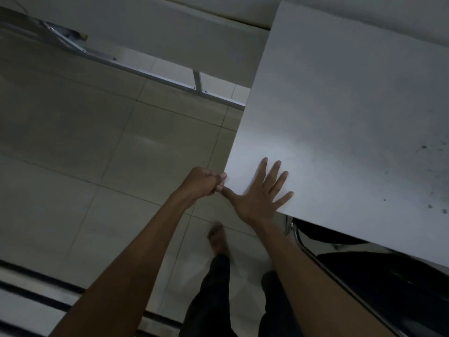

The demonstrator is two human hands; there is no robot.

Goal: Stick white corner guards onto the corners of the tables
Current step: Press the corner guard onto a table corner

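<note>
A: Where are your fingers [220, 182]?

B: On your left hand [202, 182] they're curled tight at the near-left corner of the worktop [340, 117], lower centre of the frame, thumb tip and fingertips pushed against the corner's edge. Whether they hold anything, I cannot tell. The white corner guard would be under that grip, but it isn't distinguishable from the white board there.

A: And the other hand?

B: Your right hand [261, 194] lies flat, fingers straight and spread, on the worktop just beside that corner; its thumb reaches left along the near edge until it almost meets the left fingertips.

A: What's the surface like?

B: A smooth, matte white slab with straight edges and a sharp-angled corner, filling the right half of the frame. Dark specks and smudges [427, 176] scatter toward its right edge.

A: And around it?

B: Pale, slightly glossy square floor tiles [97, 147] with thin grout lines at left. A second white table [170, 32] with a grey metal frame runs across the upper left. A black seat with a chrome tube [388, 283] sits under the worktop at lower right. Your bare foot [217, 239] and dark trousers show at bottom centre. The room is dim.
</note>
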